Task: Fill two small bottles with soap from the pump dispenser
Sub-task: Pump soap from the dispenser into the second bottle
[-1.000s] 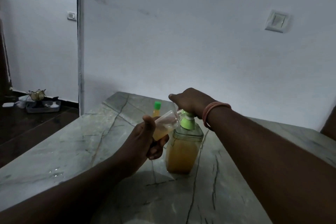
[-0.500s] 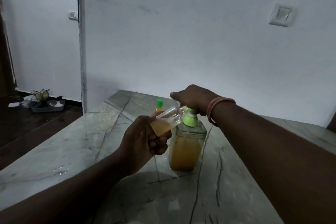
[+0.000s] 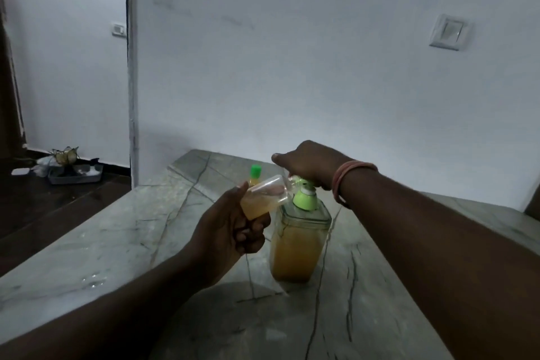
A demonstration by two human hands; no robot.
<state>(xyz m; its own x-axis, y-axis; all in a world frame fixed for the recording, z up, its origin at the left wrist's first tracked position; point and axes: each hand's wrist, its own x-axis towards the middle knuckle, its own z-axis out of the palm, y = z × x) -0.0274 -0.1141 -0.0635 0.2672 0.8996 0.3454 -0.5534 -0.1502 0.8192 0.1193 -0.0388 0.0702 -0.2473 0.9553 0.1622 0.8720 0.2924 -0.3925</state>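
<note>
left hand [image 3: 230,231] grasps a tilted bottle [image 3: 264,196], its mouth at 3 o'clock against the dispenser [image 3: 299,238] spout; right hand [image 3: 309,164] fingers press the pump head.

Room, dimly lit: plain white wall [image 3: 292,67] with a pale switch plate [image 3: 449,31] upper right; white corner pillar [image 3: 133,82]; second small switch [image 3: 118,29] on the far wall; grey veined marble counter [image 3: 131,231]; dark wooden floor [image 3: 52,204] carrying a grey tray [image 3: 76,175] of clutter.
</note>
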